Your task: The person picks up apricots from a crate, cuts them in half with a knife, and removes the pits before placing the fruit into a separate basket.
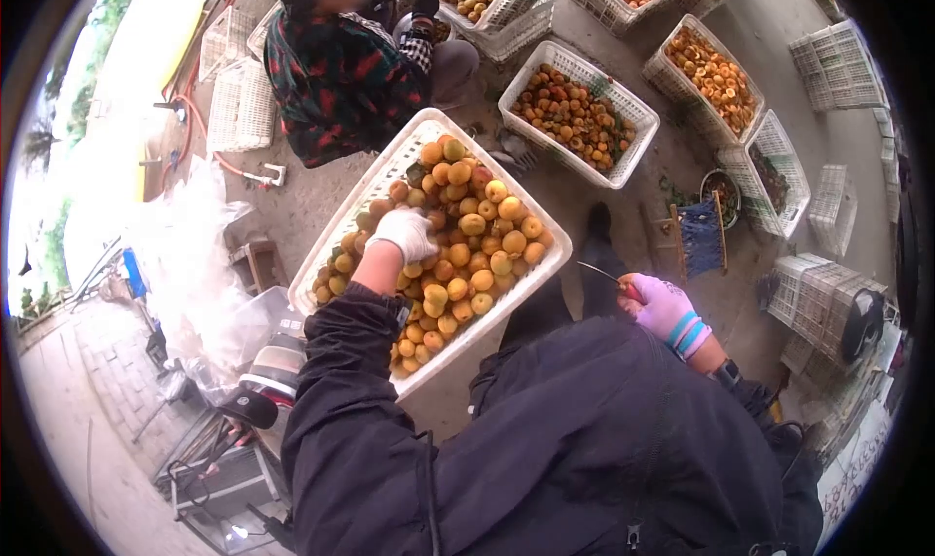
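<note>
A white basket point(526, 281) full of orange-yellow fruit point(472, 254) stands tilted across the middle of the view. My left hand point(404, 235), in a white glove, rests on the fruit at the basket's left part. Its fingertips are hidden among the fruit, so what they hold, if anything, cannot be made out. To the right of the basket, my right hand point(660, 308) wears a pink glove with blue bands. It is closed round the red handle of a knife point(602, 272), whose thin blade points left towards the basket's edge.
A person point(336, 69) sits beyond the basket at upper left. Another fruit basket point(623, 171) stands on the floor ahead, with more baskets behind it. A small stool point(699, 237) and a round bowl point(732, 188) are at right. Plastic sheeting point(190, 264) hangs at left.
</note>
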`<state>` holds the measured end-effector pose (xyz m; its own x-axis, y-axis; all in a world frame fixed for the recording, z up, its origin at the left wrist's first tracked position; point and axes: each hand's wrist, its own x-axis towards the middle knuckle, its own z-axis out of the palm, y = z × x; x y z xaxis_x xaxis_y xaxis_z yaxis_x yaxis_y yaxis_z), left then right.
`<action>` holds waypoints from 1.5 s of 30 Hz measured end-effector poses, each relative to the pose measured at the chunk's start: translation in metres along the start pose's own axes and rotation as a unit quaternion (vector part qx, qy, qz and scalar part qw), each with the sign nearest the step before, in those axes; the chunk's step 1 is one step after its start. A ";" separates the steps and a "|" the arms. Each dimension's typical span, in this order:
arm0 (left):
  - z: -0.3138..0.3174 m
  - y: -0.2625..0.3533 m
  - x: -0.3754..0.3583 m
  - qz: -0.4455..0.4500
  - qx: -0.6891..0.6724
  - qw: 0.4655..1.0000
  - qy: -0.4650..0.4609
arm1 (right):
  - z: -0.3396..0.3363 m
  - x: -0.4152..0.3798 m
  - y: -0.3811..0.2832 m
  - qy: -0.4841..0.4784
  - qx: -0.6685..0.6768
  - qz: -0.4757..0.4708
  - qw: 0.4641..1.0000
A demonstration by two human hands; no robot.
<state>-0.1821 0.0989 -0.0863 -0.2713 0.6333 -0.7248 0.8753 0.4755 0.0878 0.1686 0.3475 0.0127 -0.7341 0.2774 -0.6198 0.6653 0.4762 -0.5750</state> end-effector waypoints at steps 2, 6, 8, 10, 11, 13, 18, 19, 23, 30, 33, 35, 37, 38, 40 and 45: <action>-0.025 0.015 -0.016 0.006 -0.137 0.981 -0.136 | 0.003 0.001 -0.002 -0.005 -0.002 -0.003 1.000; 0.011 -0.002 0.015 -0.049 -0.172 0.966 0.188 | 0.005 0.006 -0.010 -0.012 -0.022 -0.015 1.000; 0.011 -0.006 0.036 -0.139 -0.211 0.937 0.241 | 0.008 0.006 -0.009 -0.015 -0.028 -0.013 0.999; 0.010 -0.012 0.053 -0.153 -0.240 0.937 0.205 | 0.009 0.004 -0.008 -0.022 -0.035 -0.013 0.999; 0.013 -0.013 0.057 -0.153 -0.239 0.939 0.192 | 0.009 0.003 -0.008 -0.028 -0.019 0.005 0.999; 0.015 -0.011 0.068 -0.168 -0.200 0.949 0.176 | 0.007 0.001 -0.008 -0.035 -0.005 0.024 0.999; 0.001 -0.002 0.067 -0.212 -0.140 0.960 0.123 | 0.006 -0.003 0.002 -0.025 0.016 0.030 0.999; 0.004 -0.005 0.066 -0.192 -0.147 0.959 0.148 | 0.006 -0.003 0.003 -0.025 0.018 0.028 0.999; 0.023 -0.010 0.057 -0.173 -0.171 0.937 0.252 | 0.004 0.001 0.001 -0.013 0.021 0.020 1.000; 0.040 -0.021 0.022 -0.174 -0.465 0.837 0.229 | -0.012 0.020 0.011 -0.028 -0.003 -0.035 0.999; 0.026 -0.008 0.021 -0.207 -0.378 0.885 0.175 | -0.025 0.025 0.013 -0.039 -0.003 -0.040 0.998; 0.020 0.000 0.028 -0.212 -0.332 0.900 0.187 | -0.034 0.025 0.019 -0.040 0.001 -0.027 0.999; 0.022 0.005 0.041 -0.255 -0.305 0.880 0.261 | -0.041 0.024 0.030 -0.047 0.000 -0.013 0.999; 0.028 0.003 0.050 -0.260 -0.343 0.858 0.280 | -0.042 0.022 0.037 -0.037 0.006 -0.005 0.999; 0.032 -0.001 0.065 -0.233 -0.341 0.858 0.304 | -0.044 0.021 0.046 -0.031 0.012 0.004 0.999; 0.008 0.007 0.085 -0.266 -0.200 0.916 0.224 | -0.052 0.015 0.057 -0.035 -0.005 0.010 0.999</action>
<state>-0.1956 0.1510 -0.1525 -0.8319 0.3921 -0.3926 0.3800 0.9182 0.1118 0.1886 0.4222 -0.0018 -0.7093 0.2282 -0.6669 0.6779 0.4802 -0.5567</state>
